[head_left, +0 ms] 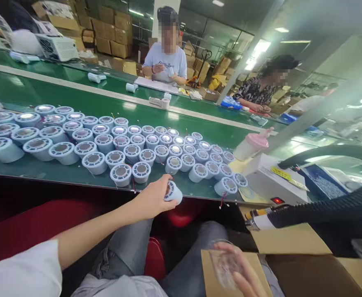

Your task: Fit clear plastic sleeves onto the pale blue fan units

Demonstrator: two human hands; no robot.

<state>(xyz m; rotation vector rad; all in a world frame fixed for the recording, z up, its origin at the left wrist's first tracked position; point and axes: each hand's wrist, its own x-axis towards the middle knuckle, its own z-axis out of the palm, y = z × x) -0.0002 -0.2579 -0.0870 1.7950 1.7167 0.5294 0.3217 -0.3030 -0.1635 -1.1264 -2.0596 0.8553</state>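
Observation:
My left hand (pixel 156 197) is closed round a light-blue cylindrical housing (pixel 175 193) at the front edge of the green bench. Its ring-shaped end with slots faces up and towards me. Many like housings, such as one light-blue housing (pixel 141 171) just beyond my hand, stand in rows, some with thin red and black wires. Low on the right, over a cardboard flap, my right hand (pixel 243 268) is wrapped round a clear plastic cup-like piece (pixel 222 266). That piece is blurred, so its exact kind does not show.
Right of the housings are a white box (pixel 273 181) with a lit red switch, a pink-lidded container (pixel 252 145) and a black corrugated hose (pixel 323 204). An open cardboard box (pixel 292 239) stands by my right knee. Across the bench sit co-workers, one (pixel 165 62) holding a housing.

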